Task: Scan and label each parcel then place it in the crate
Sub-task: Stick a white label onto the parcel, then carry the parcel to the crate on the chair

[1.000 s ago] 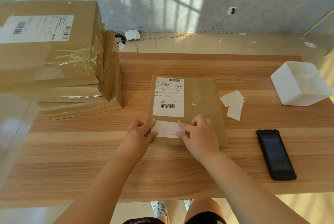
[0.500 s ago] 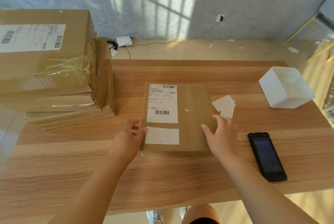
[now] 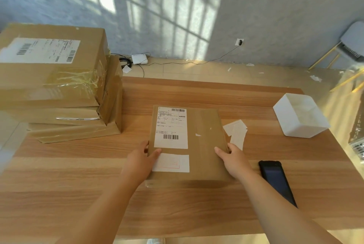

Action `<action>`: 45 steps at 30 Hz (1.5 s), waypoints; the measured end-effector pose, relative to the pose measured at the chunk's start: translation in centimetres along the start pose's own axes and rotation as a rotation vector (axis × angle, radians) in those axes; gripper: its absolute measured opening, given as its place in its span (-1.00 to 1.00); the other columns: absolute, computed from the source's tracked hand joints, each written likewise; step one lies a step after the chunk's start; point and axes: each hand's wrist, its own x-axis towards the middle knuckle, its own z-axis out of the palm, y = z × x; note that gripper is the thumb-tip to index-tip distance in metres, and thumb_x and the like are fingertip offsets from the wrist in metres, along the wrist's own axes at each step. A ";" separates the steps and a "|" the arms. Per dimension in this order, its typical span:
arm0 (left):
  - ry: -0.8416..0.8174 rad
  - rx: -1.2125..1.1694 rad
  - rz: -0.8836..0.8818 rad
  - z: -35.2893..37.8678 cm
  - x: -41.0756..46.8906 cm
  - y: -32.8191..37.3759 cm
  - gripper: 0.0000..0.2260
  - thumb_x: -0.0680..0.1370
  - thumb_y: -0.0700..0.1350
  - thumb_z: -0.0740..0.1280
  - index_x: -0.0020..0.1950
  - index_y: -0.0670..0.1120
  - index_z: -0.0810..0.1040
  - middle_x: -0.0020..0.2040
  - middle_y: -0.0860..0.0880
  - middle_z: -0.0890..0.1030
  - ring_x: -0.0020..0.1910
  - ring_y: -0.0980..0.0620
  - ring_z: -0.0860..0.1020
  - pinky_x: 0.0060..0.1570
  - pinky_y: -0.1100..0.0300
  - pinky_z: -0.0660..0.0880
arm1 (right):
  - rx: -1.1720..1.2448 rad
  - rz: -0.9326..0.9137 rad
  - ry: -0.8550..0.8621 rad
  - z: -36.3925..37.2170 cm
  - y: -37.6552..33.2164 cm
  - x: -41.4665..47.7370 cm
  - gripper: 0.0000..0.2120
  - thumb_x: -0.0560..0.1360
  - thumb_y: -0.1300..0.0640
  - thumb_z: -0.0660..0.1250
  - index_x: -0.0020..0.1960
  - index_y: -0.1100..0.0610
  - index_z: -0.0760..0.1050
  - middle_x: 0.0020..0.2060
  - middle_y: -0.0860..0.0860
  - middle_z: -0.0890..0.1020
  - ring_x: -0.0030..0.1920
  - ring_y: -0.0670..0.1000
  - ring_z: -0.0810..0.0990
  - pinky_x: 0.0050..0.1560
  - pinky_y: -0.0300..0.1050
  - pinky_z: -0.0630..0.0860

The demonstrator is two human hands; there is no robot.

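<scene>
The parcel (image 3: 204, 145) is a flat, rectangular brown cardboard packet lying in the middle of the table (image 3: 78, 165), with a dark shadow along its near edge. A white printed shipping label (image 3: 171, 128) with barcodes covers its upper left. Below it sits a smaller white label (image 3: 171, 163) with a faint red outline.

The left hand (image 3: 140, 160) grips the parcel's left edge, thumb on top touching the small label's corner and fingers curled round the side. The right hand (image 3: 234, 160) grips the right edge the same way, thumb laid flat on the cardboard.

Loose white labels (image 3: 236, 131) lie just beside the parcel's right edge. A black handheld device (image 3: 275, 178) lies near the right forearm. Farther right stands a smooth white open-topped box (image 3: 301, 115). A stack of taped cardboard boxes (image 3: 55, 78) fills the table's left end, and the tabletop has a striped wood grain.
</scene>
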 end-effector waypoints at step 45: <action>1.035 -0.595 -0.482 -35.3 -36.5 -40.3 -0.68 0.53 -0.03 0.33 0.28 0.10 0.43 0.08 0.12 0.53 -0.10 0.18 0.55 -0.26 0.30 0.41 | -0.476 -0.802 -0.813 52.8 -20.3 -33.1 -0.67 0.52 -0.14 0.29 0.22 -0.03 0.46 0.04 -0.14 0.61 0.03 -0.10 0.58 0.04 -0.10 0.54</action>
